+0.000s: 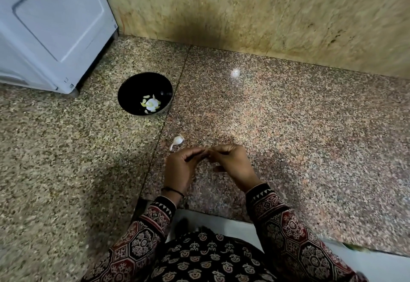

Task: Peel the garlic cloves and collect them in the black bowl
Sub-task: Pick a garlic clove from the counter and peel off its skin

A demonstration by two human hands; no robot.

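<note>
Nearest the camera, two patterned sleeves (288,237) reach forward over the speckled stone counter (299,148). A dark thread sits on the left wrist.

The left hand (180,170) and right hand (233,164) meet just above the counter, knuckles up and fingers curled inward. The fingertips of both hands come together at one spot. Each grip is closed in a pinch on a small pale thing, the held clove (208,151). It is probably garlic, though the fingers hide nearly all of it.

Just beyond the left hand, and apart from it, a loose garlic piece (177,140) lies on the counter, white and curved, with a thin tail of skin trailing toward the hand.

Farther back and to the left stands the black bowl (133,86), upright beside a seam in the stone. Peeled cloves (150,104) lie in a pale heap at the bottom (whitish and yellow-green).

Well to the right of the bowl and farther back, a far garlic piece (235,73) rests alone on the counter, too blurred to tell whether it is peeled.

At the back left a white appliance (55,26) stands on the counter. Behind everything rises a tan stone wall (244,10).
</note>
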